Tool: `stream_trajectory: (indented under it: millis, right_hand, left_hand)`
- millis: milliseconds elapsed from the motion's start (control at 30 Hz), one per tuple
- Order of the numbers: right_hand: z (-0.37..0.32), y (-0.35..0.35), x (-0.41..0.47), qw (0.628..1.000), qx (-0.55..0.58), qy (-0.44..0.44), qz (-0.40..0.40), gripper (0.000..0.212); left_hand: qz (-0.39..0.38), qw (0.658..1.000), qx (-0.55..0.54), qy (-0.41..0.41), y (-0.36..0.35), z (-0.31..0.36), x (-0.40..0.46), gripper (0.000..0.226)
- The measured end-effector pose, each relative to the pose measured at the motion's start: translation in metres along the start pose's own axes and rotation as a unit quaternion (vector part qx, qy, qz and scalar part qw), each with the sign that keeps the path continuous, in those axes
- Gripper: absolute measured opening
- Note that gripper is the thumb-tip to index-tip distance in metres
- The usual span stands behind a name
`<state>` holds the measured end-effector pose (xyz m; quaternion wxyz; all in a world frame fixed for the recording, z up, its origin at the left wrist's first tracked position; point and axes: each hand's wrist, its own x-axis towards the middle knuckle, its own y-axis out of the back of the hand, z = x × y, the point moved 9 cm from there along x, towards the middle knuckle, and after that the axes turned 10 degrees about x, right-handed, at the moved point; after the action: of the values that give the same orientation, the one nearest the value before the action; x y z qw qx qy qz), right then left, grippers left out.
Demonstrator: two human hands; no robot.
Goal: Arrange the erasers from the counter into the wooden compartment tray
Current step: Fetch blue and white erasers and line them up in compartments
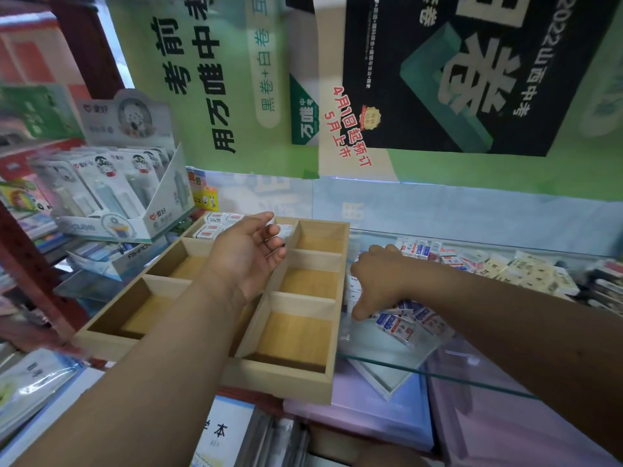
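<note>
Over the wooden tray [332, 377], my left hand [247, 256] hovered with fingers relaxed, holding nothing; my right hand [374, 278] reached down among the erasers [409, 320] on the glass desk [381, 343], grip unclear.

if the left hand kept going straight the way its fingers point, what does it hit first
Probably the erasers already in the far compartments of the wooden tray. The left hand hovers open above the tray, fingers aimed at that far end. Its height above them is unclear, so it could pass over.
</note>
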<state>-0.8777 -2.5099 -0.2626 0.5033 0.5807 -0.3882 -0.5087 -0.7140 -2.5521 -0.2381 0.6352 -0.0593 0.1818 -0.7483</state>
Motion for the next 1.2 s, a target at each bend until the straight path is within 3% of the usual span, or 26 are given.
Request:
stream_trajectory:
  millis: [300, 433, 567, 867, 967, 1100, 1200]
  right_hand:
    - [0.004, 0.004, -0.006, 0.997, 0.07, 0.038, 0.011, 0.039]
    - [0.002, -0.003, -0.009, 0.999, 0.016, 0.043, -0.019, 0.035]
    - [-0.004, -0.003, -0.005, 0.999, 0.007, 0.038, 0.005, 0.035]
    - [0.022, 0.014, -0.004, 0.982, 0.181, 0.021, 0.052, 0.035]
    - [0.029, 0.028, -0.008, 0.951, 0.303, 0.004, 0.055, 0.02]
    - [0.032, 0.056, -0.017, 0.891, 0.448, -0.019, 0.069, 0.022]
    - [0.02, 0.084, -0.015, 0.846, 0.526, -0.008, 0.088, 0.018]
  left_hand:
    - [0.011, 1.0, -0.007, 0.004, 0.004, -0.006, 0.003, 0.015]
    - [0.017, 1.0, -0.009, 0.014, 0.007, -0.009, 0.007, 0.014]
    - [0.015, 1.0, -0.01, 0.017, 0.002, -0.011, 0.007, 0.014]
    - [0.017, 0.999, -0.032, 0.027, 0.002, -0.012, 0.005, 0.013]
    - [0.011, 0.998, -0.048, 0.036, -0.004, -0.013, 0.002, 0.013]
    - [-0.011, 0.995, -0.082, 0.052, -0.023, -0.012, -0.003, 0.011]
    - [-0.054, 0.989, -0.101, 0.097, -0.05, -0.019, -0.011, 0.022]
